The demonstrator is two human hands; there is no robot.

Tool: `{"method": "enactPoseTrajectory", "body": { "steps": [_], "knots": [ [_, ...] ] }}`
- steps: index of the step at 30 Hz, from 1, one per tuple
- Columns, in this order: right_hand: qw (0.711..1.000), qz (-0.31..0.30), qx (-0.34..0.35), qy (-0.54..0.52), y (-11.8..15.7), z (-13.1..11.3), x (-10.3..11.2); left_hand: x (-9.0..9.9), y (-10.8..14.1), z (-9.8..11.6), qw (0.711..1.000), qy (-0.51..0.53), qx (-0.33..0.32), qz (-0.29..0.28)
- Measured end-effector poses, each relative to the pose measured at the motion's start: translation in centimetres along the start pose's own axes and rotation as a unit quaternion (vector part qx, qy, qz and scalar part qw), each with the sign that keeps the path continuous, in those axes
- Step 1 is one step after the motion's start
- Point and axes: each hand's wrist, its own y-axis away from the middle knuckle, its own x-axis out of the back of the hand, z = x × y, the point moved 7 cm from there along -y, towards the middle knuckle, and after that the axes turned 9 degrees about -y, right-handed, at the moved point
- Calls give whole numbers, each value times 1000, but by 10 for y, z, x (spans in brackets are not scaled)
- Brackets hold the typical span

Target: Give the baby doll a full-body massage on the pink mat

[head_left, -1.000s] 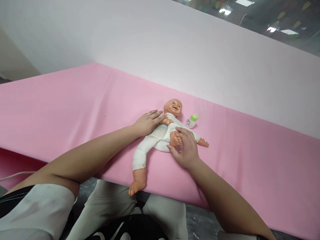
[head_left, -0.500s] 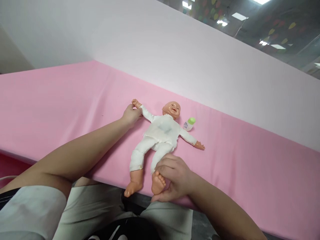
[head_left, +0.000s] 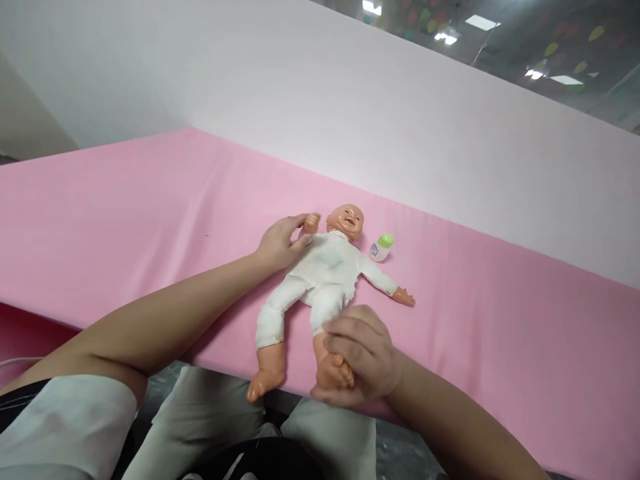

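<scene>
"Doll (head_left: 327,260) on its back! Where is it?"

"On the pink counter (head_left: 115,220), near the middle. Think of a clock with the doll's tummy in the center. Its head (head_left: 346,221) is at 1 o'clock."

"What is the left hand (head_left: 281,243) doing?"

"It comes in from between 9 and 10 o'clock. Its fingers and thumb are only a little bit apart, because the doll's small hand (head_left: 312,224) is between them. They pinch it at the wrist, and the little fist pokes up at 11 o'clock, next to the head."

"And the right hand (head_left: 367,350)?"

"That one is down near 5 o'clock. Its fingers curl over the ankle, and the thumb goes under the foot (head_left: 333,373), so they hold the foot at 6 o'clock. The toes peek out. The fingers look a bit blurry, so I can't tell how hard they squeeze."

"What about the other arm (head_left: 379,275)?"

"It sticks out toward 4 o'clock, flat on the pink."

"And the other foot (head_left: 269,370)?"

"At 7 o'clock. Its toes poke over the edge."

"Anything else?"

"A little bottle (head_left: 381,251) with a green top, near 3 o'clock. It leans over, close to the doll but not touching. Up at 12 o'clock there's a white wall (head_left: 300,87)."
</scene>
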Motion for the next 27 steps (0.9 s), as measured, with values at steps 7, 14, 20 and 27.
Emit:
{"method": "enactPoseTrajectory", "body": {
  "steps": [7,14,20,27],
  "knots": [
    [976,43,-160,145,12,64,13,-27,8,28,973,-119,-187,-67],
    [981,42,-142,122,14,68,12,-13,2,7,997,-41,-35,-57],
    [995,37,-54,75,7,25,4,-4,-1,-67,966,94,242,25],
    [983,-131,-74,-106,13,16,-42,-13,-1,-116,929,129,343,55]
  ]
}}
